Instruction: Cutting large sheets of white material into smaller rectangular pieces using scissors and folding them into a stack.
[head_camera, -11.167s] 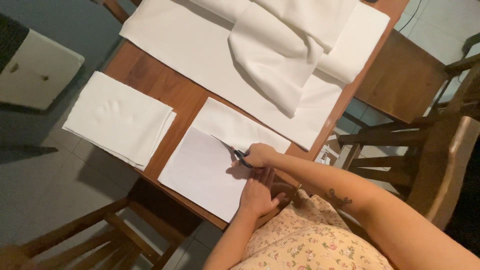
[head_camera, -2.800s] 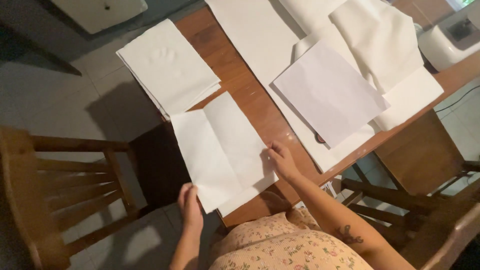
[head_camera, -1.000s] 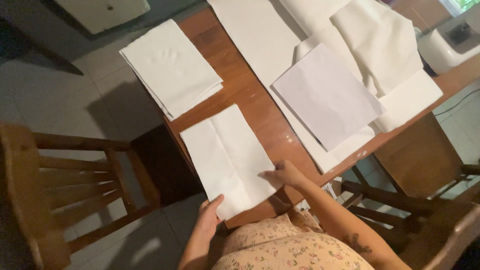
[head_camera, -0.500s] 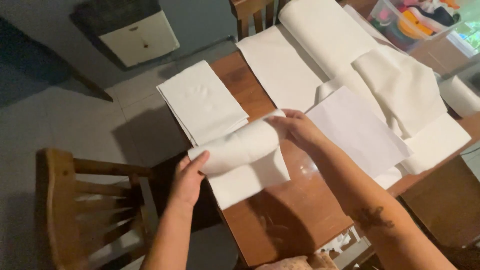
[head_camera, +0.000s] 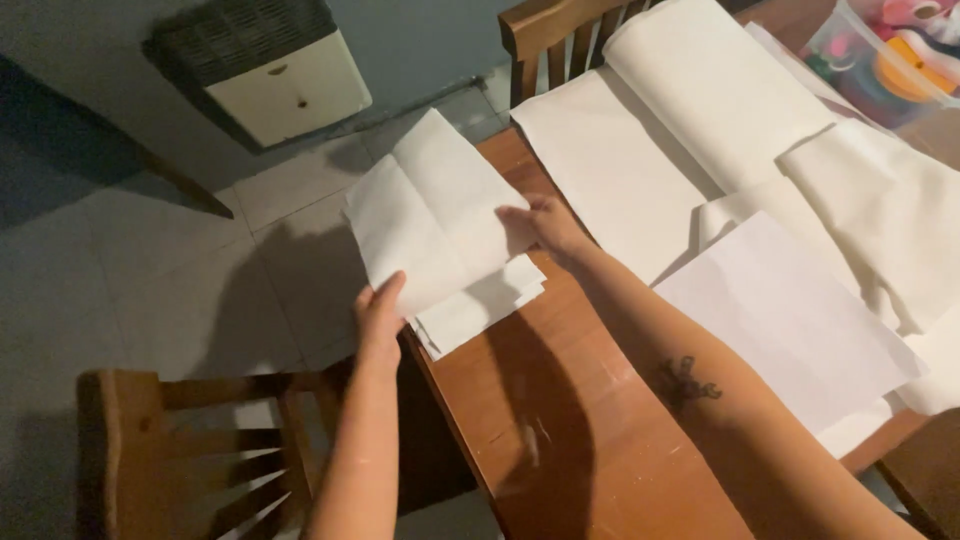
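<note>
A white sheet of fabric (head_camera: 435, 215) hangs between both my hands, over the left corner of the brown wooden table (head_camera: 560, 420). My left hand (head_camera: 380, 315) grips its near lower edge. My right hand (head_camera: 545, 225) pinches its right edge. Under the sheet lies a stack of similar white pieces (head_camera: 480, 305), jutting past the table edge. A flat white paper sheet (head_camera: 790, 315) lies to the right of my right forearm.
Long white fabric (head_camera: 650, 150) and folded white cloth (head_camera: 880, 200) cover the far table. A clear box of coloured items (head_camera: 885, 55) stands at top right. Wooden chairs stand at lower left (head_camera: 190, 440) and at the far side (head_camera: 560, 40). A wall heater (head_camera: 265, 75) is beyond.
I lifted the cut white sheet off the table and carried it left and away, over the stack of white pieces. My view has shifted toward the far end of the table.
</note>
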